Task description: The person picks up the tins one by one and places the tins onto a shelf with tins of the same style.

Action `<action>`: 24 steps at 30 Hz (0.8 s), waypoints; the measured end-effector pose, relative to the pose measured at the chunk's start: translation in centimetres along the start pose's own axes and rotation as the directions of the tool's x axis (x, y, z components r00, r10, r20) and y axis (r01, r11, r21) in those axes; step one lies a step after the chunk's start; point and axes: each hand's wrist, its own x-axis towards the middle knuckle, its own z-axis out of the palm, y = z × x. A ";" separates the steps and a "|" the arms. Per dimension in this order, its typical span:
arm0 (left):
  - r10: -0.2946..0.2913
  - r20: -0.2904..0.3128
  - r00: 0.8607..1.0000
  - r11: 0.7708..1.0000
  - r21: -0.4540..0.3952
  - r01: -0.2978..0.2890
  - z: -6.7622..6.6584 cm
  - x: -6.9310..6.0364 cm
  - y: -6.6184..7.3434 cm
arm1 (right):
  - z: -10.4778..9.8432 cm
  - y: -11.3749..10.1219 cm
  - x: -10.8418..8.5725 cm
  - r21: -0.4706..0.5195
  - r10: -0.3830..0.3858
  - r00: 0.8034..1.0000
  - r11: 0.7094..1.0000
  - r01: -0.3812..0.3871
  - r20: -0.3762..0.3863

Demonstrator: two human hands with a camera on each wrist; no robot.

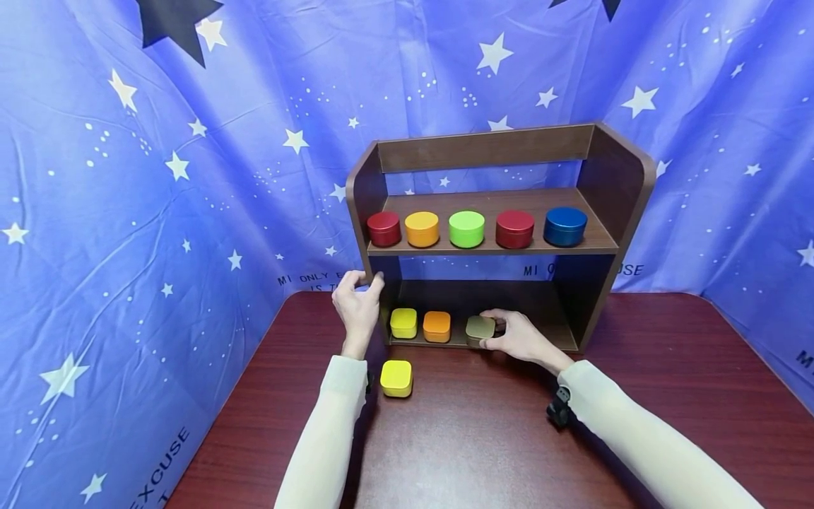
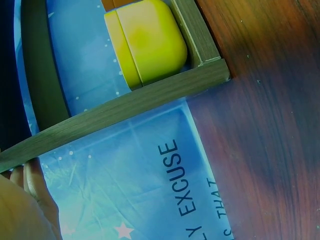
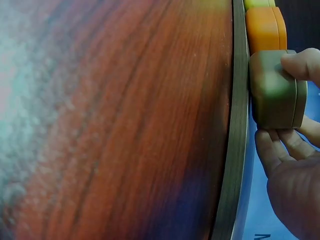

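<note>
My right hand (image 1: pixel 518 336) holds an olive-gold square tin (image 1: pixel 480 330) between thumb and fingers at the front of the lower shelf. In the right wrist view, the thumb lies over its lid edge and fingers lie along its side. An orange square tin (image 1: pixel 437 326) and a yellow square tin (image 1: pixel 403 323) sit left of it on that shelf. With thumb and fingers on either side, my left hand (image 1: pixel 357 311) grips the left side panel of the brown wooden rack (image 1: pixel 486 152); the left wrist view partly hides its fingers behind the panel (image 2: pixel 100 114).
Another yellow square tin (image 1: pixel 396 379) stands on the reddish-brown table (image 1: pixel 470 452) before the rack. On the upper shelf is a row of round tins: red (image 1: pixel 384 230), orange (image 1: pixel 422 230), green (image 1: pixel 467 230), red (image 1: pixel 515 230) and blue (image 1: pixel 565 227). Blue star-patterned curtains (image 1: pixel 222 141) surround the table.
</note>
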 end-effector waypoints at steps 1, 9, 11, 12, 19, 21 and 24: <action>-0.001 0.004 1.000 1.000 -0.002 0.001 0.0 0.0 0.0 | 0.0 0.0 0.1 0.001 0.002 1.000 1.000 -0.002 0.006; -0.004 0.021 1.000 1.000 -0.012 0.005 0.0 0.2 0.2 | -0.2 0.0 0.4 0.021 0.017 1.000 1.000 -0.017 0.020; -0.003 0.021 1.000 1.000 -0.017 0.004 0.0 0.2 0.1 | -0.1 0.1 0.5 0.026 0.016 1.000 1.000 -0.016 0.020; -0.003 0.022 1.000 1.000 -0.020 0.003 0.0 0.2 0.1 | -0.1 0.1 0.6 0.027 0.016 1.000 0.999 -0.016 0.020; 0.005 0.008 1.000 1.000 -0.003 -0.005 0.1 0.1 0.0 | 0.0 0.3 0.8 0.025 0.017 1.000 1.000 -0.017 0.018; 0.005 0.000 1.000 1.000 -0.002 -0.005 0.1 0.1 0.0 | 0.1 0.4 0.9 0.026 0.018 1.000 0.999 -0.019 0.017; -0.006 -0.003 1.000 1.000 -0.006 0.006 0.1 0.0 0.0 | 0.2 0.4 0.9 0.032 0.021 1.000 0.999 -0.022 0.016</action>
